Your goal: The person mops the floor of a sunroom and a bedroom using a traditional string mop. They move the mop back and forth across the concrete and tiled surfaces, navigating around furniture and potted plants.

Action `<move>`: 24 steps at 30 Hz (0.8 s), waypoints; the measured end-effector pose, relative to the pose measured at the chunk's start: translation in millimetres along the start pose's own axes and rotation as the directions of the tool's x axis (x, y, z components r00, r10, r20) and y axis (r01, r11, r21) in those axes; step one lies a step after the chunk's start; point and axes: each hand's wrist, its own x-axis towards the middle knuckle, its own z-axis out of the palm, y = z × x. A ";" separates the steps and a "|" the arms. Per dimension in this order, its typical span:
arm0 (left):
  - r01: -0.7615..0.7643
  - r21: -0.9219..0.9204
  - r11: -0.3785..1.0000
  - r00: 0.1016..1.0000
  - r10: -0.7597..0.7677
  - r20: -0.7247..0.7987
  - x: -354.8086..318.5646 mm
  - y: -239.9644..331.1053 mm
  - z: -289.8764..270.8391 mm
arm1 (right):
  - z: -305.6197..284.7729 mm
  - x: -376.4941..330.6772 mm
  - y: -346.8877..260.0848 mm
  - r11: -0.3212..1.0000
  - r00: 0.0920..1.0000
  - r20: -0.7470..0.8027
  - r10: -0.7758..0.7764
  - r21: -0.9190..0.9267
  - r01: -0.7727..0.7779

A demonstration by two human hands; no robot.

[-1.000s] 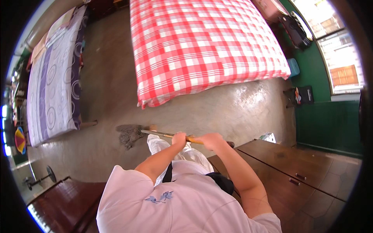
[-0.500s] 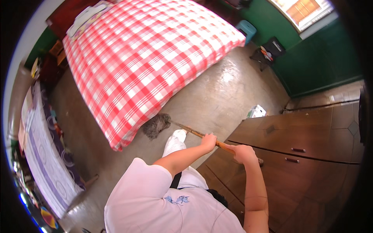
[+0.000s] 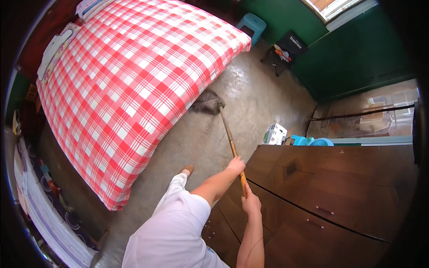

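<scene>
Plainly a mop (image 3: pixel 225 129) in both hands: left hand (image 3: pixel 235 165) wrapped round the wooden handle further down the shaft, right hand (image 3: pixel 250 203) closed round its top end, close to the body. Grey mop head (image 3: pixel 208 102) down on the concrete floor (image 3: pixel 250 96), right against the hanging edge of the red-and-white checked bedspread (image 3: pixel 129 80).

Likely trouble, judged from the layout:
- Damp strands catching or wetting the bedspread hem, since hardly any gap shows between the two.
- Handle end knocking the dark wooden cabinet (image 3: pixel 321 196), just beside the right elbow, on any pull backward.
- Slipping on the floor, which looks glossy and possibly wet near the mop head; one foot (image 3: pixel 187 169) planted on that same stretch.
- Head snagging under the bed frame if pushed further in, hidden from view below the cloth.

Round about:
- Small white carton (image 3: pixel 275 133) on the floor by the cabinet corner, with blue plastic items (image 3: pixel 313 141) just behind it.
- Blue stool (image 3: pixel 253 24) at the far corner of the bed.
- Black folding stand with coloured things on it (image 3: pixel 283 52) against the green wall (image 3: pixel 353 53).
- Second bed with a pale patterned cover (image 3: pixel 40 210) along the left rim, well apart from the mop.

Narrow lane of bare floor between bed and cabinet; carton and stand crowding its far end.
</scene>
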 end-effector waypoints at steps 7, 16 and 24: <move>-0.101 0.035 0.994 0.995 0.101 0.004 27.5 -14.0 38.0 | 42.5 31.9 20.7 0.918 0.988 0.156 -0.016 0.395 -0.047; -0.281 0.044 0.959 0.959 0.279 0.048 -107.6 0.3 68.1 | 104.4 -79.8 17.8 0.755 0.897 0.350 -0.271 0.656 -0.028; 0.211 -0.837 0.504 0.891 -0.451 -0.047 -310.4 33.3 73.0 | 137.5 -179.2 -14.2 0.597 0.752 0.414 -0.513 0.802 -0.034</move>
